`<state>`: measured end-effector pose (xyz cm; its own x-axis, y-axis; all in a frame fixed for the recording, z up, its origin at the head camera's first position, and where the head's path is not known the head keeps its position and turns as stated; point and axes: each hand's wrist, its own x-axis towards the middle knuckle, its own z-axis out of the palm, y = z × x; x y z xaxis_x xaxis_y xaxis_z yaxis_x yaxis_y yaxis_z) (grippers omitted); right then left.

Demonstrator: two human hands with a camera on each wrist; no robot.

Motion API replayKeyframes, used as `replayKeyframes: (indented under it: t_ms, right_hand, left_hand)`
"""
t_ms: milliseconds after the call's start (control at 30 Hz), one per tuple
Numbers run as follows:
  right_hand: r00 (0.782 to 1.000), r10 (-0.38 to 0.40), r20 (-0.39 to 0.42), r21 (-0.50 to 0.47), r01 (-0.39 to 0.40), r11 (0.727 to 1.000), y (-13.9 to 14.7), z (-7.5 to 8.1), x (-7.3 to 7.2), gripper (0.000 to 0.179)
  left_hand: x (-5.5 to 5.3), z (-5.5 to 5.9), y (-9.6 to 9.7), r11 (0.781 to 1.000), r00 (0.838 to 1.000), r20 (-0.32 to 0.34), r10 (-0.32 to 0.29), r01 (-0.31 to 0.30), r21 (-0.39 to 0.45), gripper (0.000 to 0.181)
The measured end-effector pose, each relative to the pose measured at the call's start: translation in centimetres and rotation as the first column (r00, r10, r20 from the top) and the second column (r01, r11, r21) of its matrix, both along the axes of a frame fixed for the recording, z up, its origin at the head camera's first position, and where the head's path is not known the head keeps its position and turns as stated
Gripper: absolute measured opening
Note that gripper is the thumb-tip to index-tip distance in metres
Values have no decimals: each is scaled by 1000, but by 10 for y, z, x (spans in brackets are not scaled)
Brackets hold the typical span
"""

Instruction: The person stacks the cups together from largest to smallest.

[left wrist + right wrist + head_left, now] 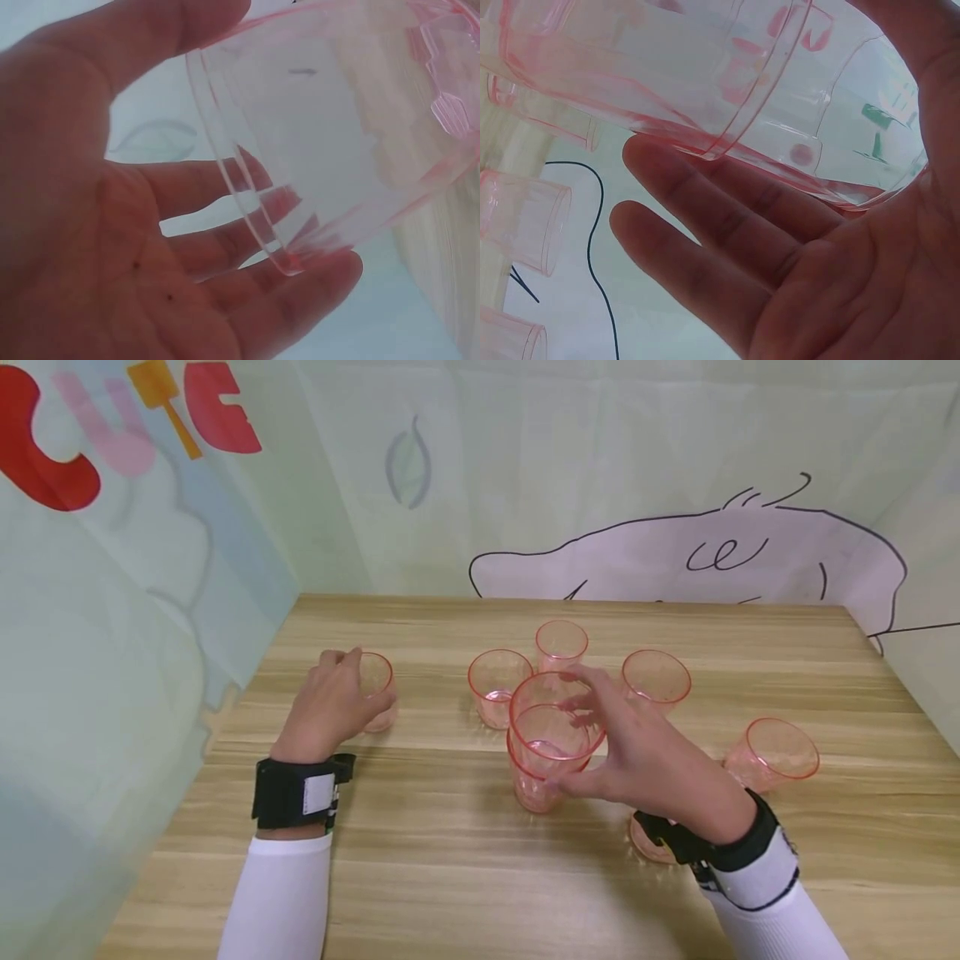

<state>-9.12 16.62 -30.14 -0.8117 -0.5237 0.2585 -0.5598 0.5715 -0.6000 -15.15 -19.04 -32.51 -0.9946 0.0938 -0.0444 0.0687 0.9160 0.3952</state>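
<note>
At the left of the table, my left hand [318, 710] grips a clear pink plastic cup [380, 717] by its sides near the rim. The left wrist view shows this cup [322, 127] between the thumb and the fingers. Toward the middle, my right hand [652, 747] holds an upper pink cup [525, 714] between thumb and fingers. That cup sits inside a lower cup [536, 795], which appears to stand on the table. In the right wrist view, the fingers [720, 217] curve along the side of the nested cups [667, 90].
Behind the stack stand pink cups: one at left [495, 710], one farther back [561, 647] and one at right [656, 681]. Another cup [780, 756] is at the right; one more [648, 843] is partly hidden under my right wrist. A printed cloth [420, 543] hangs behind the wooden table [450, 877].
</note>
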Motion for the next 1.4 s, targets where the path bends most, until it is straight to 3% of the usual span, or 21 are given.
replayKeyframes:
  t_ms: [333,600,1200,1400]
  right_hand:
    - [1000,-11,3,9,11,1000,0,-1,0,105]
    - [1000,-10,0,9,10,1000,0,0,0,104]
    - [999,-14,29,19,13,1000,0,1,1,103]
    - [1000,-12,19,19,12,1000,0,1,1,102]
  left_hand:
    - [3,7,0,996,1000,-13,14,-13,84,83]
    - [11,19,7,995,992,-126,8,4,97,84]
    - [31,46,23,987,972,-232,30,8,158,78]
    - [35,50,26,976,963,-270,18,42,214,77]
